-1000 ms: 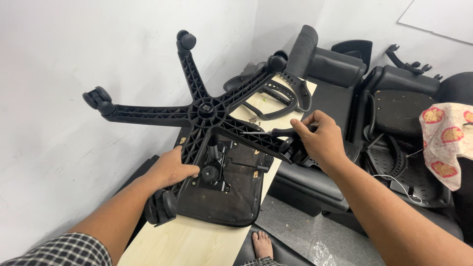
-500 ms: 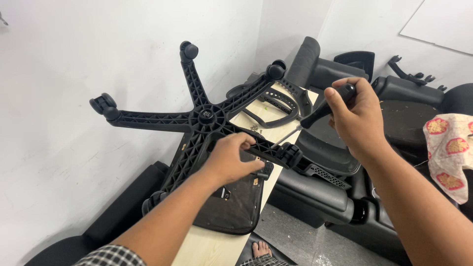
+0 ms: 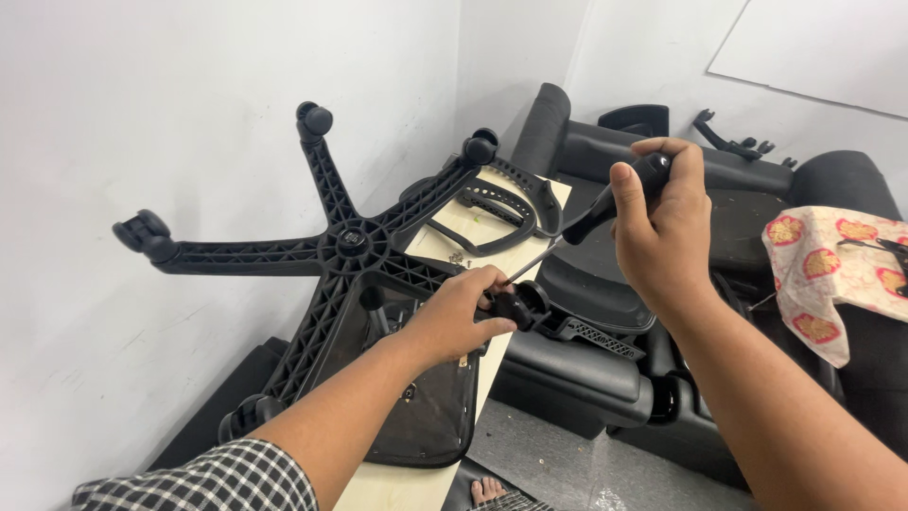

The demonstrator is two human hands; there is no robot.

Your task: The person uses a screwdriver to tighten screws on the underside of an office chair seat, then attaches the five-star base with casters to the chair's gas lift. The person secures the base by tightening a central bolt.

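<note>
An upturned black office chair lies on a pale wooden board (image 3: 397, 487), its five-armed wheeled base (image 3: 345, 241) pointing up at me. My left hand (image 3: 459, 317) is closed around the end of the base arm nearest me, right by its castor (image 3: 520, 305). My right hand (image 3: 662, 222) grips the black handle of a screwdriver (image 3: 605, 203). The metal shaft slants down and left, with its tip at the castor beside my left fingers. The chair's seat underside (image 3: 430, 421) shows below my left forearm.
Black armrest frames (image 3: 492, 203) lie on the far end of the board. Several black chair seats and backs (image 3: 586, 369) are stacked to the right against the white wall. A patterned cloth (image 3: 832, 274) drapes over one. A bare foot (image 3: 487, 490) shows on the grey floor.
My left hand left the lower base arm and took hold of the arm end by the castor. My right hand raised the screwdriver and aimed its tip at that castor.
</note>
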